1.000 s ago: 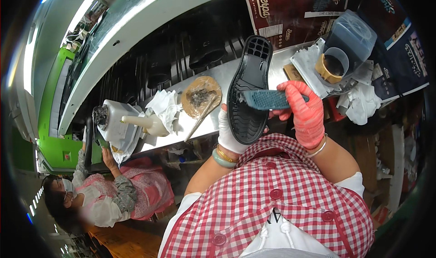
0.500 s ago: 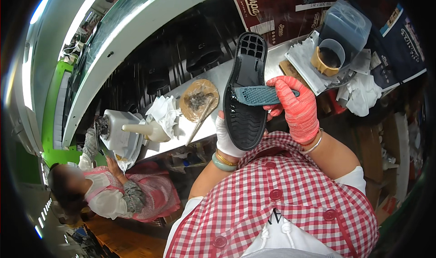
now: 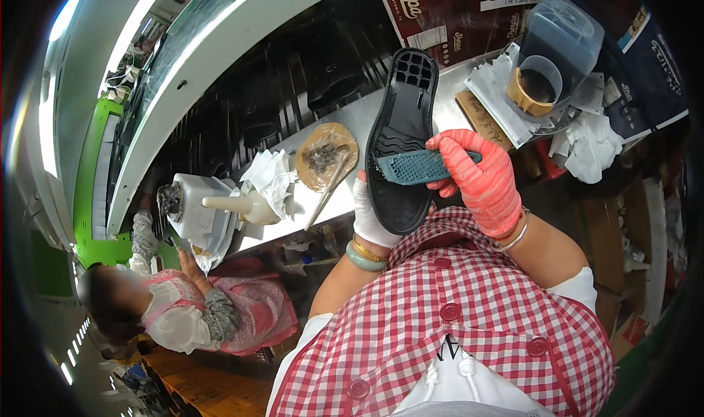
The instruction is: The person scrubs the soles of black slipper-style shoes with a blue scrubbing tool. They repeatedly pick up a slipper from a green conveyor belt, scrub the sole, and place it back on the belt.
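A black shoe sole (image 3: 407, 112) is held upright in front of my apron, with its hollow inner side facing me and its grid-patterned end at the top. My left hand (image 3: 370, 215), in a white glove with bare fingertips, grips its lower left edge. A teal brush (image 3: 414, 167) lies across the lower half of the sole, bristles toward the surface. My right hand (image 3: 482, 186), in a coral knit glove, is closed around the brush handle. Some fingers of both hands are hidden behind the sole or the brush.
On the bench (image 3: 334, 208) sit a film-wrapped disc (image 3: 312, 171) with dark smears and a stick, white tissue (image 3: 265, 178), a squeeze bottle (image 3: 253, 207) and a plastic container (image 3: 198, 211). At right stands a cup (image 3: 534, 98) of dark liquid. A co-worker (image 3: 176, 314) is at left.
The brush has slid slightly down the sole and tilted, its tip now lower. My right hand has moved a little down with it. My left hand keeps its grip on the sole.
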The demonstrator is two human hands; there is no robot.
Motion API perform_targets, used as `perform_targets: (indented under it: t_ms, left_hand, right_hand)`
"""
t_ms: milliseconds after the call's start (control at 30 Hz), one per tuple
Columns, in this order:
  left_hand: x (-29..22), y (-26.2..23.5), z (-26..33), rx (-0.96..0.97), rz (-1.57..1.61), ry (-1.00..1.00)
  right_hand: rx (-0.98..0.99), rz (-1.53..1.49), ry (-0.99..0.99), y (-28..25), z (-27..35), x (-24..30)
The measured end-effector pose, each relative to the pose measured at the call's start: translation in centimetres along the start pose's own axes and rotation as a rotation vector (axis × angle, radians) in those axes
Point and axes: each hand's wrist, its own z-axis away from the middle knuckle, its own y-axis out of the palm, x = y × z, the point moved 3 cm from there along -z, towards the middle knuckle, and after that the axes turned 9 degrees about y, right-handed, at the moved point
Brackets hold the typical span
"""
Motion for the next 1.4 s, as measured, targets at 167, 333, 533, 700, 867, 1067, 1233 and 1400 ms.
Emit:
perform_targets:
  t_ms: [167,333,533,700,867,1067,1233,1400]
  left_hand:
    - [-0.2,0.3,0.0,-0.029,0.066,-0.007]
    - [-0.1,-1.1,-0.1,-0.101,0.126,-0.031]
    - [-0.4,-1.7,-0.1,-0.022,0.135,0.056]
    - [-0.6,-3.1,-0.5,0.014,0.191,0.029]
    - [-1.1,-4.6,-0.9,0.183,0.318,-0.085]
    - [-2.0,-7.5,-1.4,-0.001,0.156,-0.258]
    - [-4.1,-9.6,-2.2,0.188,-0.311,-0.327]
    - [-6.4,-9.6,-3.9,0.333,-0.300,-0.384]
  right_hand:
    - [0.014,0.018,0.042,0.5,0.7,0.1]
    - [0.045,0.071,0.076,0.6,1.2,-0.5]
    - [0.078,0.126,0.074,1.2,1.7,-0.8]
    - [0.187,0.219,0.111,1.6,1.4,-0.7]
    - [0.410,0.408,0.022,2.7,-0.7,-0.1]
    - [0.488,0.437,0.267,5.1,-3.7,0.0]
    - [0.529,0.424,0.322,6.6,-6.6,-1.3]
    - [0.542,0.444,0.274,8.1,-9.2,-2.5]
